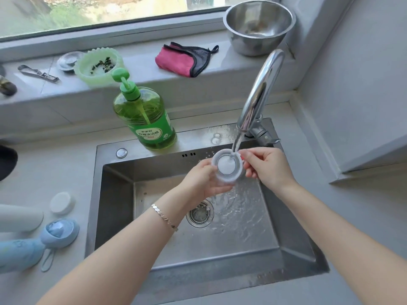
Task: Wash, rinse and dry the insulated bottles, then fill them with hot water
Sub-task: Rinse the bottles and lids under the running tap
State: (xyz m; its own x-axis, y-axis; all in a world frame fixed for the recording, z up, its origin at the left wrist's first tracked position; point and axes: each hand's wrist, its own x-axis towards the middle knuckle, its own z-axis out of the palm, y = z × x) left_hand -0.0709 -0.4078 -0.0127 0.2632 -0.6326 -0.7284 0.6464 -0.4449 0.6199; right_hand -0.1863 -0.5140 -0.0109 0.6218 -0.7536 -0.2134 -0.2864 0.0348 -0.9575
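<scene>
1. Forearms of a person reach in from the near edge over a steel sink (114, 194); a bracelet (164, 216) circles the left wrist.
2. Left of the sink, on the counter, a blue bottle (19, 254) lies on its side. A blue cap (59, 233) with a carry loop sits at its sink-side end; whether the two are joined cannot be told.
3. Just beyond these, also left of the sink, a pale grey bottle (19, 217) lies on its side, with a small white cap (61, 203) beside it, nearer the sink.
4. Inside the sink, water spreads across the floor around the drain (200, 214).
5. Above the sink's back half, both hands hold a round pale lid (226, 167), its hollow side facing up. The left hand (204, 181) curls its fingers around the lid's left edge. The right hand (266, 166) pinches the right edge between thumb and fingertips.
6. At the sink's back right corner stands a curved chrome tap (259, 91); its stream falls into the lid.
7. On the sink's back rim stands a green soap bottle (145, 119) with a pump.
8. On the sill behind the sink sit a green basket (99, 66), a pink cloth (182, 59) and a steel bowl (258, 25).
</scene>
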